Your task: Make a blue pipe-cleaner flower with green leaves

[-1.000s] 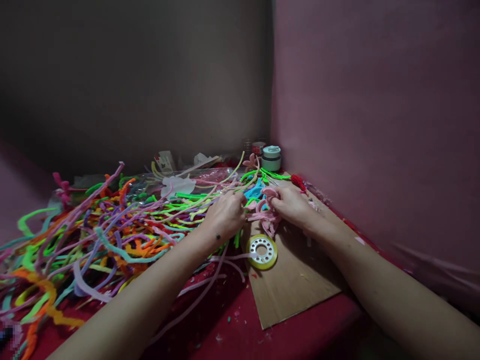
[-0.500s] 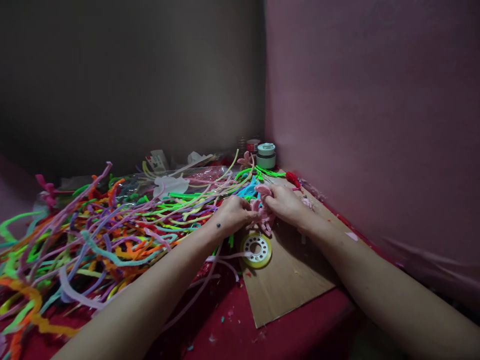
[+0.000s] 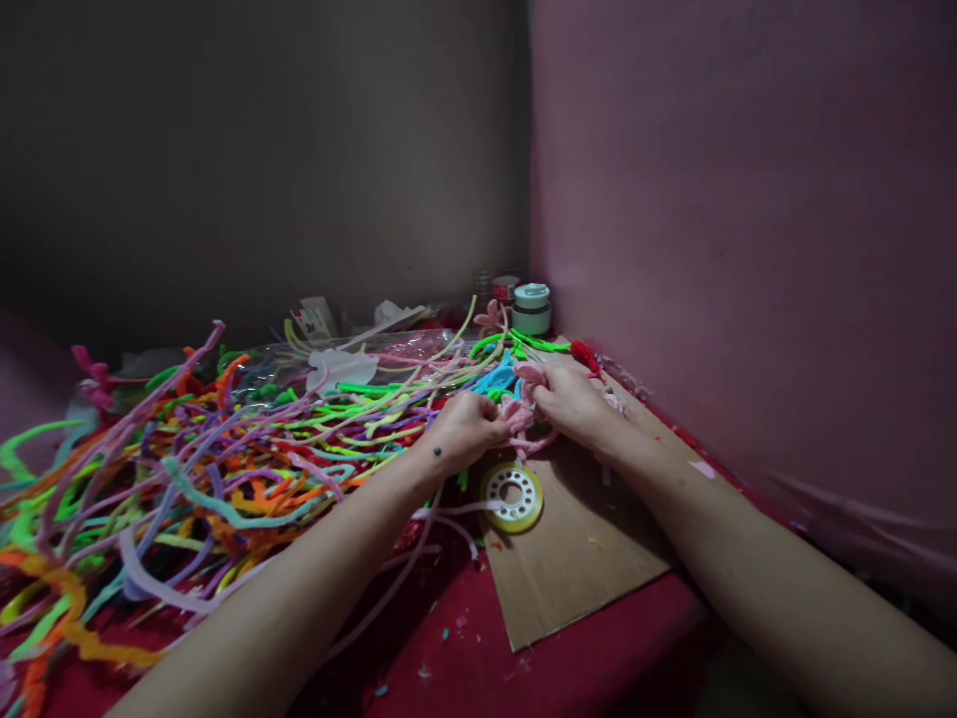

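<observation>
Between my two hands is a bundle of pink pipe cleaners (image 3: pixel 517 415), bent into loops. My left hand (image 3: pixel 468 429) pinches its left side, fingers closed. On the other side my right hand (image 3: pixel 572 402) is closed on a pink loop that sticks up past the thumb; a strand hangs in a curve between the hands. Just below them a roll of clear yellowish tape (image 3: pixel 532 517) lies flat on a brown cardboard sheet (image 3: pixel 583 573). Blue pipe cleaners (image 3: pixel 494 377) lie right behind the bundle.
A large tangled heap of coloured pipe cleaners (image 3: pixel 246 469) spreads over the red cloth (image 3: pixel 426 648) on the left. Clear plastic packaging (image 3: pixel 261 371) lies behind it. A mint-green jar (image 3: pixel 531 311) stands in the corner by the pink wall (image 3: pixel 733 249). A red pipe-cleaner piece (image 3: pixel 584 355) rests nearby.
My right hand has shifted slightly right, away from my left. The pink bundle is more spread out, with a strand now stretched between the hands.
</observation>
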A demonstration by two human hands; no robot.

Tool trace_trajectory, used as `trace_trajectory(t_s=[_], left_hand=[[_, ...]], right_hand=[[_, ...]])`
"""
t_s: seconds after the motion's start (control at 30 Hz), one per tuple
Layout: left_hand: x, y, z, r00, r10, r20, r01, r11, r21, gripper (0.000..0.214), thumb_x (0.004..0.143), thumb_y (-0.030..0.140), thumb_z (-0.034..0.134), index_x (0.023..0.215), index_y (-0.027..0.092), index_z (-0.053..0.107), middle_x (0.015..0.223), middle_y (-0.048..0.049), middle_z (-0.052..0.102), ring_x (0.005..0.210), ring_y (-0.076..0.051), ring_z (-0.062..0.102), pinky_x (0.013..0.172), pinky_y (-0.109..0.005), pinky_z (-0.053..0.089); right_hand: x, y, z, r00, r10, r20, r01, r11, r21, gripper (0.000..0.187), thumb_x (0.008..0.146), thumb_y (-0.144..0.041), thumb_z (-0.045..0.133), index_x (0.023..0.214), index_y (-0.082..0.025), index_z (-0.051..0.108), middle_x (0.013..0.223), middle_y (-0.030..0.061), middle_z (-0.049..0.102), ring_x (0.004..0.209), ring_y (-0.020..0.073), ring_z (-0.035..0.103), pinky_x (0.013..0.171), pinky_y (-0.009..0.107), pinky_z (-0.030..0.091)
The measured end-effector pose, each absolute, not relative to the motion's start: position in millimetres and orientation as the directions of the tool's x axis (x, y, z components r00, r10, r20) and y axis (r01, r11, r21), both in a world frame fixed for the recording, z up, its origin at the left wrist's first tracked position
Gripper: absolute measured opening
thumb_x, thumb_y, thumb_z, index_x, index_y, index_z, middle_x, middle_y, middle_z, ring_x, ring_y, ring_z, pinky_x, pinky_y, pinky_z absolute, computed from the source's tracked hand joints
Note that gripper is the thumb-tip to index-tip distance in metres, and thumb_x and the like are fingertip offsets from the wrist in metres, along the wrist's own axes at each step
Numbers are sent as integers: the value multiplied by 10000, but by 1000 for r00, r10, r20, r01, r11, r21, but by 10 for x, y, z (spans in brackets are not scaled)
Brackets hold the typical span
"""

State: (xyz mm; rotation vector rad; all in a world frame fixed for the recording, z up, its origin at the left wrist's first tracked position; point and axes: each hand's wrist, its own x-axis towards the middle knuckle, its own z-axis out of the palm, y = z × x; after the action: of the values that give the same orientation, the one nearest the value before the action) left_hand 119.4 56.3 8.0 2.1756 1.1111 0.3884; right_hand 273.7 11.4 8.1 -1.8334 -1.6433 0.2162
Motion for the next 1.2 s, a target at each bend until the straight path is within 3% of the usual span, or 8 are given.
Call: trace_trajectory(t_s=[0.23,0.37,0.57,0.8,1.07,1.2], left_hand=[[1152,588,18,621,782,-55,569,-401,718,185,625,321,532,564,148,555,487,39,424,466,-83,358,434,-215,239],[1107,571,43,636,768,-80,553,-380,742,167,627,308,517,574,153,545,497,43,425,459,-79,354,451,-217,268],[1089,563,86,610,783,-121,591,-348,728,170,627,316,512,569,157,525,487,48,402,440,-74,329,433,-221,232],[1105,558,149,562,818,-124,673,-366,643,196,605,331,538,549,144,559,464,42,387,457,-88,321,440,-235,218],[1103,585,149,563,824,-61,693,-431,578,154,610,275,531,539,147,580,481,21,449,505,-116,402,474,-243,249],[1018,601,235,563,826,-17,681,-453,575,158,650,258,496,579,152,589,499,27,448,505,-109,395,481,-236,259]], right_hand=[[2735,115,86,222,921,319,835,-11,-550,264,765,-137,426,873,-168,665,894,75,692,851,196,606,740,256,424],[2724,117,90,260,911,320,828,-40,-559,242,762,-126,420,853,-141,643,804,92,681,740,197,607,666,264,422],[2714,99,110,320,881,348,804,-59,-591,328,793,-130,391,1051,-140,595,732,69,670,683,188,606,625,253,409],[2752,84,110,391,782,486,735,53,-676,346,789,-116,381,1073,-127,578,771,88,671,681,179,608,633,250,414],[2777,72,156,356,848,393,736,6,-677,282,775,-122,413,970,-133,617,696,62,654,594,150,565,573,234,391],[2807,115,136,310,903,297,684,4,-729,255,795,-167,400,921,-141,620,580,24,612,461,123,513,460,213,367]])
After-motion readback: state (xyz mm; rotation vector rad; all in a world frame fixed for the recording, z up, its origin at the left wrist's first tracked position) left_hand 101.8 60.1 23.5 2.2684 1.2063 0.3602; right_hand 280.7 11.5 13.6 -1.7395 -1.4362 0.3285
